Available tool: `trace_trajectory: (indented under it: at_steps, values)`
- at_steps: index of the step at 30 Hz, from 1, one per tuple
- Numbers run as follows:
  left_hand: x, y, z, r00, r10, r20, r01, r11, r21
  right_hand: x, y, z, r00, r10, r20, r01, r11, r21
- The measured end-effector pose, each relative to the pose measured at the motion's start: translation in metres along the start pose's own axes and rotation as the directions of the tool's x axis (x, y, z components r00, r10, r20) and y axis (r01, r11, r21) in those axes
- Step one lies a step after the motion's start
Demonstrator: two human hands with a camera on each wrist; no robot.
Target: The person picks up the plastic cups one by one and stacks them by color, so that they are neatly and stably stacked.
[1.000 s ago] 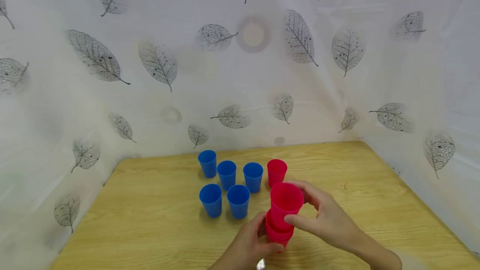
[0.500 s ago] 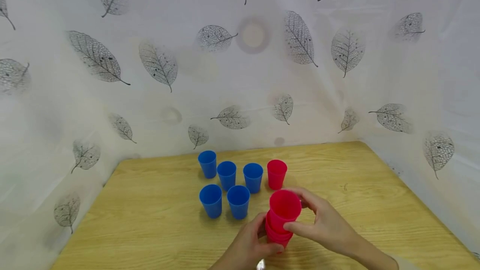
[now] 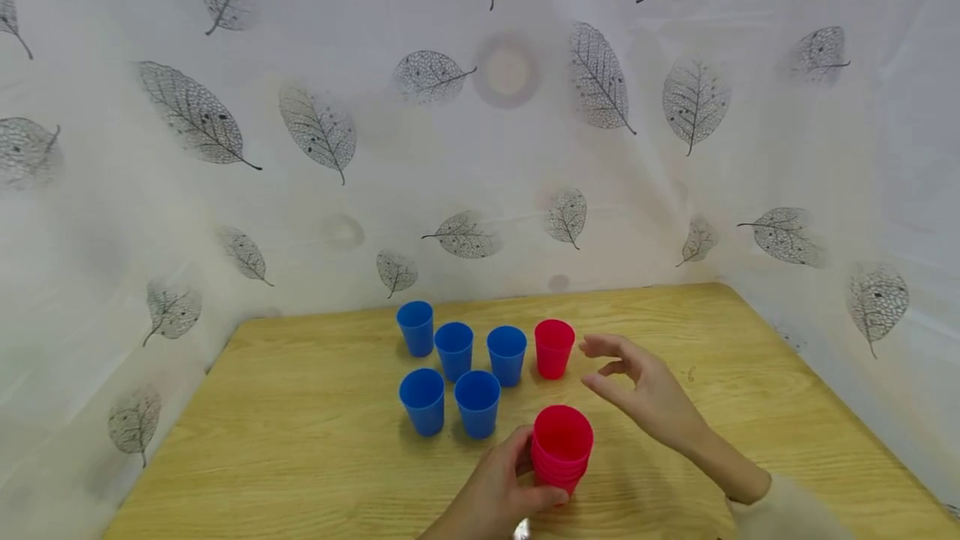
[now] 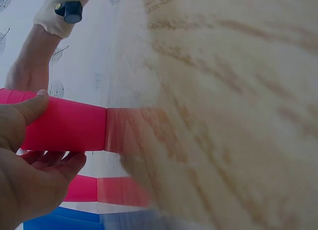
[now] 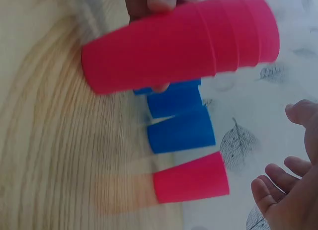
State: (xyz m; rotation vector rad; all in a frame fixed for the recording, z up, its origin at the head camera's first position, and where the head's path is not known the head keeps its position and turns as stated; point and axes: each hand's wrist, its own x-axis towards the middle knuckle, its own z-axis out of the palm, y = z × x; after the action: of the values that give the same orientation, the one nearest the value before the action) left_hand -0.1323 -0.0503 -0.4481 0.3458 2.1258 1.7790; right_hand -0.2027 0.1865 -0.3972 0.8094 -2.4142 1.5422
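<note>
My left hand (image 3: pixel 495 482) grips a stack of nested red cups (image 3: pixel 561 444) standing upright near the table's front; thumb and fingers lie on opposite sides in the left wrist view, around the lowest cup (image 4: pixel 69 125). Several rims show one above another on the stack (image 5: pixel 189 41) in the right wrist view. My right hand (image 3: pixel 648 394) is in the air with nothing in it, thumb and fingers parted. Just left of its fingertips stands a single red cup (image 3: pixel 553 350), upright and apart from the stack.
Several blue cups stand upright left of the red ones, among them a front one (image 3: pixel 477 404) and a back left one (image 3: pixel 416 328). The wooden table (image 3: pixel 300 440) meets a leaf-print sheet (image 3: pixel 360 148) at its back and sides.
The top red cup has gone down into the stack, and my right hand has let go of it. That hand has since moved up and away toward the single red cup.
</note>
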Motion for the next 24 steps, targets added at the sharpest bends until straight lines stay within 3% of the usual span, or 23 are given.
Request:
trace_trajectory:
  at_steps: [12, 24]
  values:
    - [0.0, 0.003, 0.0, 1.0, -0.024, -0.009, 0.024, 1.0, 0.005, 0.03, 0.047, 0.001, 0.996, 0.076, -0.052, -0.077, 0.997, -0.015]
    - [0.0, 0.0, 0.001, 1.0, -0.021, -0.016, 0.021, 1.0, -0.006, 0.049, 0.076, 0.016, 0.989, 0.146, 0.018, -0.146, 0.989, -0.009]
